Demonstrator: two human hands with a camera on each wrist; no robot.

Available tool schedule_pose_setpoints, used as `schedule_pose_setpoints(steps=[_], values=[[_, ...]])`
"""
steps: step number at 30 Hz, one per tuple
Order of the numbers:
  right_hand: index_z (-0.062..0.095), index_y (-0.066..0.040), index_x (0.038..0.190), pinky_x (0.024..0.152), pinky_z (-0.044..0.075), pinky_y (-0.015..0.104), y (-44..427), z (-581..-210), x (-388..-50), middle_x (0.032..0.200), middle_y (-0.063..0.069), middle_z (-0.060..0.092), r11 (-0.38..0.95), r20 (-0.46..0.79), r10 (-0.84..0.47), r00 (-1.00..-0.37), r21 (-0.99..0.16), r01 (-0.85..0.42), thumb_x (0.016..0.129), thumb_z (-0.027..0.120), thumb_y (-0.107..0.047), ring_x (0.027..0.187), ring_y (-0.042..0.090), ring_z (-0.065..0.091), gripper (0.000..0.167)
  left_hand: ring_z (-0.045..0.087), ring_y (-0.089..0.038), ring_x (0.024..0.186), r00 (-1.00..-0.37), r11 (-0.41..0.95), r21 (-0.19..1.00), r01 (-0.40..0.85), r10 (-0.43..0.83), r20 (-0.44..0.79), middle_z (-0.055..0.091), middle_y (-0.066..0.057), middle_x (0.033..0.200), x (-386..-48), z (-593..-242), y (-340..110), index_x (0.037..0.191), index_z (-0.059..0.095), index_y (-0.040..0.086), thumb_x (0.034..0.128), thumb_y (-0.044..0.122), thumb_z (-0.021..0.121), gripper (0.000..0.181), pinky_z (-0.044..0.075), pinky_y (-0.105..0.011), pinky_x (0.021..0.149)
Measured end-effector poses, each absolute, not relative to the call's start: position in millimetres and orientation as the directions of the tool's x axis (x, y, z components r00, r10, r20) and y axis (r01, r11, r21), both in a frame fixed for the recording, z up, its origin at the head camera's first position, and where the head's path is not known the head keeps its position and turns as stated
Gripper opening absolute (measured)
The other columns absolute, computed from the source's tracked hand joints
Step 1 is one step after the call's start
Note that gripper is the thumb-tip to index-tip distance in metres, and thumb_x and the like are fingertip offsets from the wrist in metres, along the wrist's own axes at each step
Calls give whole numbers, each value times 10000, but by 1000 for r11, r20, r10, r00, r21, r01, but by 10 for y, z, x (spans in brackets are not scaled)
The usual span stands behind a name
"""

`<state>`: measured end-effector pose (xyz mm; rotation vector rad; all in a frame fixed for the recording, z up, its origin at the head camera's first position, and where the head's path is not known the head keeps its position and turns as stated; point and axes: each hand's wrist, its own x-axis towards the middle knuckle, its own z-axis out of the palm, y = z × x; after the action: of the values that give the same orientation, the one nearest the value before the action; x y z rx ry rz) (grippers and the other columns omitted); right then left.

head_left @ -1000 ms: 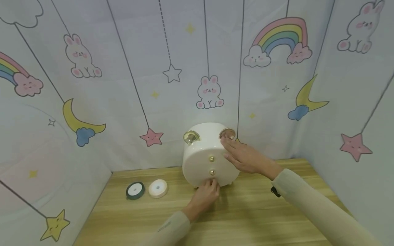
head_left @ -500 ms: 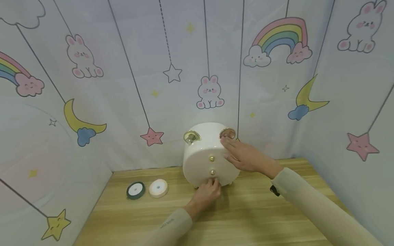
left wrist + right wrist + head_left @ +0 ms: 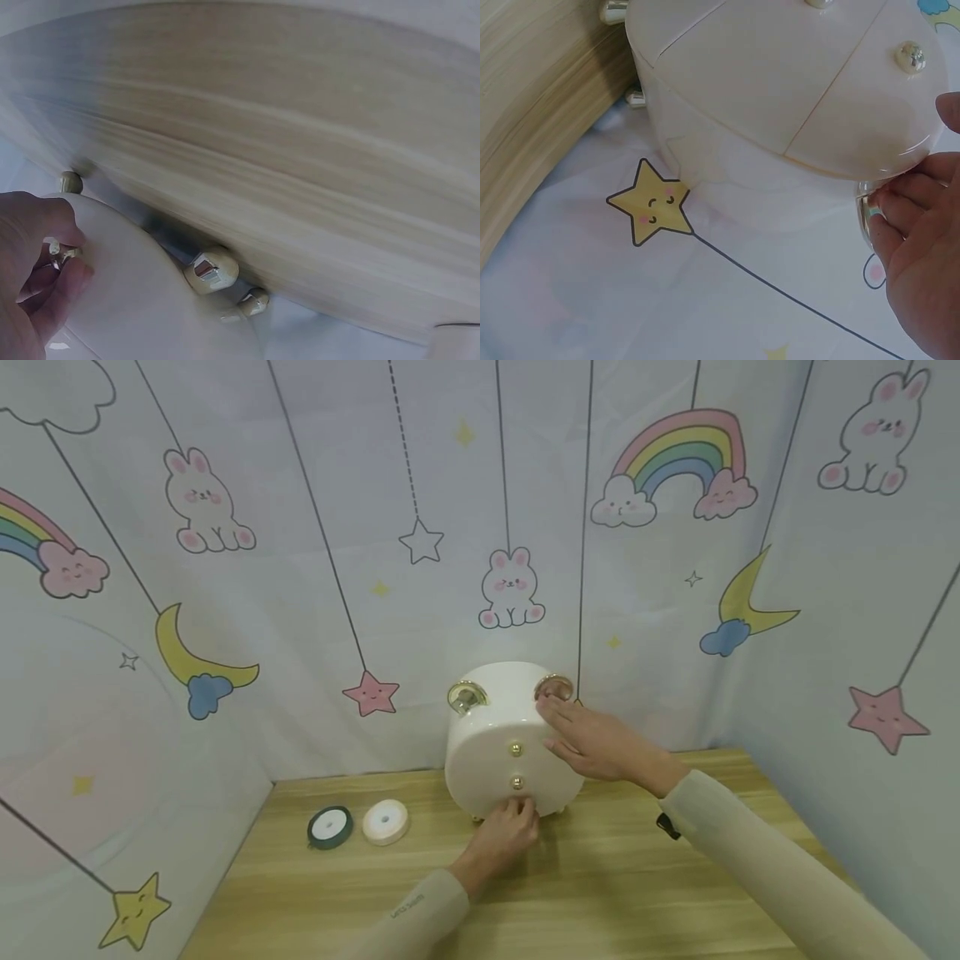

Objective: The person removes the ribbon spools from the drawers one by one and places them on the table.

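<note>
A glossy white rounded drawer box [image 3: 476,760] stands on the wooden table, with two gold ear-shaped pieces [image 3: 467,696] on top and small gold feet [image 3: 211,271] below. Seam lines divide its front in the right wrist view. Two gold knobs, one upper [image 3: 516,749] and one middle [image 3: 517,782], show on the front. Low on the front, my left hand [image 3: 501,837] pinches a third gold knob [image 3: 67,255] between thumb and fingers. My right hand [image 3: 600,745] rests against the box's upper right side, its extended fingertips touching the right gold ear [image 3: 555,685].
Left of the box, a dark green ribbon roll [image 3: 330,827] and a cream ribbon roll [image 3: 386,822] lie on the wooden table [image 3: 600,893]. A printed fabric backdrop [image 3: 322,610] with rabbits, stars and rainbows hangs closely behind and along both sides.
Over the last second the left hand has shifted very slightly to the right at the lower front. The right hand and the box stay in place.
</note>
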<state>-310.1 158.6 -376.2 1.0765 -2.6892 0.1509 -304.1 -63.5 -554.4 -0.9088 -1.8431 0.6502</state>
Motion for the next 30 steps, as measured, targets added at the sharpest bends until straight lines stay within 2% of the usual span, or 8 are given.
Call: schedule_pose_setpoints(steps=[5,14,24,30], values=[[269,-14,1643,1275,340,524,1582,-3764,-3097,1718,169,285,725,251,-667,-702,3,-689,1118,418,-398,1590,353,326,667,654,-103,753,-248,575,-758,310,818,519,684,14,923,-3043,-5548,-659,932,814,198,1023,-128,106,785,531,-187,622],[256,-15,1646,1279,336,518,1578,-3767,-3091,1722,168,275,725,251,-667,-701,3,-689,1123,417,-393,1594,350,318,666,659,-103,754,-236,583,-748,319,813,533,691,11,932,-3028,-5549,-682,923,810,195,1049,-121,139,752,541,-193,637],[225,-22,1656,1279,331,532,1583,-3772,-3087,1732,171,246,733,232,-658,-716,-17,-680,1124,416,-398,1603,355,294,678,661,-93,742,-182,570,-748,339,820,543,671,6,924,-2914,-5571,-679,906,806,170,1046,-143,167,725,580,-192,629],[247,-32,1653,1283,327,530,1587,-3783,-3099,1728,159,266,739,246,-647,-722,-33,-673,1135,378,-378,1602,350,301,636,632,-85,760,-153,558,-753,348,827,542,643,22,906,-2771,-5601,-677,857,795,191,1044,-115,219,679,547,-167,584]])
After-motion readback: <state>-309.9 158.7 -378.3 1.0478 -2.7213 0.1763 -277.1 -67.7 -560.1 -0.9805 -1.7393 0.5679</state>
